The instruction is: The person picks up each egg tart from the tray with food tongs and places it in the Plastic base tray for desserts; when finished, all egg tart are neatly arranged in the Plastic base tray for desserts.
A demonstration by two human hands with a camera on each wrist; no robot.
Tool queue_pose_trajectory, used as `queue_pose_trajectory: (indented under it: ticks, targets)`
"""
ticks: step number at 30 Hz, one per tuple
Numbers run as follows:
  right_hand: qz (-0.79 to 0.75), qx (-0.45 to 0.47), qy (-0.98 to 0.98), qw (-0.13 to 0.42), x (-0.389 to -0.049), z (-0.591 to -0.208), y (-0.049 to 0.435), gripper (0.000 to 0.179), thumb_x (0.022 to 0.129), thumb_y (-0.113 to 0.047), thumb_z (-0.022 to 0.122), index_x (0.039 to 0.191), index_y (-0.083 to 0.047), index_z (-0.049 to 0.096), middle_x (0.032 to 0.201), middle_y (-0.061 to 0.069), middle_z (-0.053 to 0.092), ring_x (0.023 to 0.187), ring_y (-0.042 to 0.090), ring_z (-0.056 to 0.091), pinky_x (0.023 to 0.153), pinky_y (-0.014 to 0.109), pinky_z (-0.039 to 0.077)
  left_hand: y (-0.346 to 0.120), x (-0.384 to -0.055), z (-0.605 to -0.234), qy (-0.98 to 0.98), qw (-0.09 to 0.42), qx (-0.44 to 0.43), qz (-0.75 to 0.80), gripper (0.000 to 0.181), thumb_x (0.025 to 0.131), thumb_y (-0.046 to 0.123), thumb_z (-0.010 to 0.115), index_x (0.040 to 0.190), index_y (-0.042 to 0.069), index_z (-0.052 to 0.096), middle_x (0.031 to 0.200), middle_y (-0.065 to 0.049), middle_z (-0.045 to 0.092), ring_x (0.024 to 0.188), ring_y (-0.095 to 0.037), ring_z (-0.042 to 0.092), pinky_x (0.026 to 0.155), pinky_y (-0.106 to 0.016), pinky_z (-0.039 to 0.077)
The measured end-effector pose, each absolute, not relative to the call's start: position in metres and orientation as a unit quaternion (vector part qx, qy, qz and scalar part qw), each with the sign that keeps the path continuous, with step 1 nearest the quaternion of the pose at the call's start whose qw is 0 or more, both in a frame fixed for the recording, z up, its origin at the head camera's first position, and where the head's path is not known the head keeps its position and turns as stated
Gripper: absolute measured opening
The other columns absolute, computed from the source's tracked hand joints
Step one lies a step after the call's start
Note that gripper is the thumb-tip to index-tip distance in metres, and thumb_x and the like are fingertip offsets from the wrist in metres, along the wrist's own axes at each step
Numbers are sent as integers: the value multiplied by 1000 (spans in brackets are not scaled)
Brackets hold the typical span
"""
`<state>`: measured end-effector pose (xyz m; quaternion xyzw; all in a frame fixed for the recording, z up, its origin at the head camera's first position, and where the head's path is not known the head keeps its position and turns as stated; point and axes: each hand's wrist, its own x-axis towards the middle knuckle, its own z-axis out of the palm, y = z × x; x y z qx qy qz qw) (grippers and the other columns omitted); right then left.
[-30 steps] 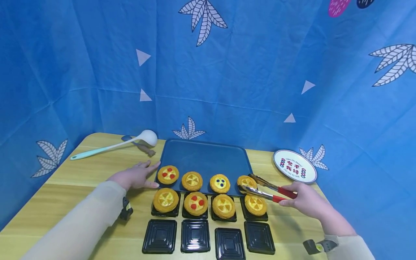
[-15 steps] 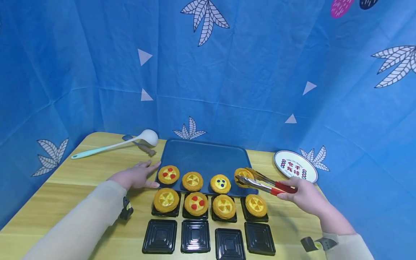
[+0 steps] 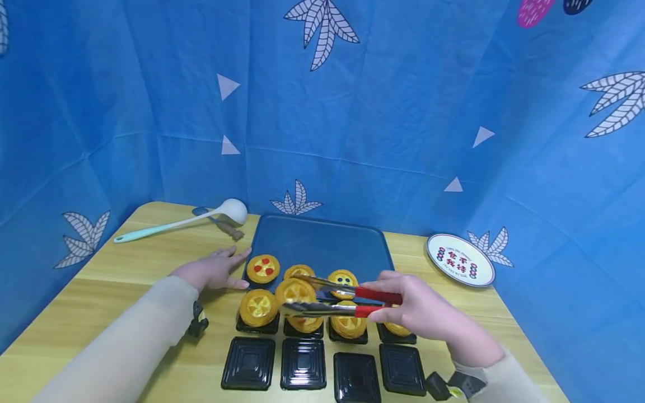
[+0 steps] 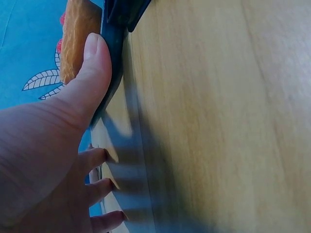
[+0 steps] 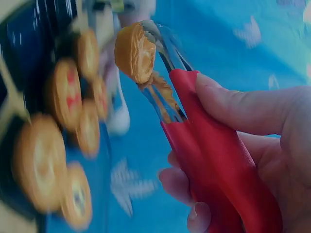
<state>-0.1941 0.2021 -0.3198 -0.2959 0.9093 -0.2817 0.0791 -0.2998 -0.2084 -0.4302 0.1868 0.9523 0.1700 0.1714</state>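
Observation:
My right hand (image 3: 420, 308) grips the red handles of metal tongs (image 3: 322, 309), whose tips pinch an egg tart (image 3: 294, 292) topped with yellow wedges. In the head view this tart hangs over the near edge of the blue tray (image 3: 322, 238), overlapping a tart below it. The right wrist view shows the held tart (image 5: 135, 53) between the scalloped tips. My left hand (image 3: 216, 271) rests at the tray's left edge, fingers spread; its thumb (image 4: 95, 58) lies against the rim beside a red-dotted tart (image 3: 263, 269). Another tart, blue-dotted (image 3: 342, 278), sits further right on the tray.
Several tarts stand on small black square bases (image 3: 266, 326) before the tray, partly covered by the tongs and right hand. A nearer row holds bare black bases (image 3: 304, 364). A white ladle (image 3: 234, 211) and a spoon (image 3: 229, 229) lie back left; a lettered plate (image 3: 461, 259) stands at right.
The tongs closed on the tart at the tray's right end, lifted it and carried it left across the tray front. My left hand stays at the tray's edge.

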Motion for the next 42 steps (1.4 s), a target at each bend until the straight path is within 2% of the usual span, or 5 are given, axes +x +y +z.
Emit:
queue_pose_trajectory:
  ticks: [6, 26, 33, 37, 42]
  targets:
    - [-259, -360, 888, 120, -182, -332, 160, 43, 83, -28, 81, 125, -19, 71, 105, -15, 62, 87, 10, 56, 70, 28, 52, -208, -303, -429, 952, 175, 182, 174, 95, 90, 57, 63, 160, 12, 15, 158, -33, 8, 140, -58, 9, 106, -73, 17]
    - [-170, -377, 904, 107, -175, -363, 134, 50, 80, -32, 84, 127, -23, 70, 87, -18, 52, 65, 2, 47, 53, 21, 41, -206, -303, -429, 952, 180, 173, 175, 95, 90, 57, 63, 160, 15, 15, 159, -31, 8, 141, -55, 7, 108, -72, 14]
    - [-208, -348, 904, 133, -176, -359, 137, 61, 78, -39, 85, 133, -23, 65, 101, -15, 55, 79, 8, 54, 62, 24, 47, -207, -302, -428, 952, 181, 175, 173, 94, 90, 56, 63, 160, 14, 14, 159, -31, 8, 141, -56, 7, 108, -72, 14]
    - [-278, -301, 906, 105, -180, -348, 149, 63, 78, -35, 86, 135, -21, 63, 112, -10, 58, 93, 16, 56, 73, 31, 50, -207, -301, -429, 952, 180, 178, 172, 95, 90, 56, 63, 160, 14, 15, 158, -32, 8, 140, -57, 8, 108, -72, 15]
    - [-313, -232, 920, 38, -193, -335, 182, 63, 80, -29, 85, 136, -13, 62, 100, -3, 57, 80, 20, 55, 60, 30, 48, -208, -299, -428, 952, 180, 177, 173, 95, 90, 56, 63, 160, 13, 16, 158, -32, 9, 140, -57, 8, 108, -72, 16]
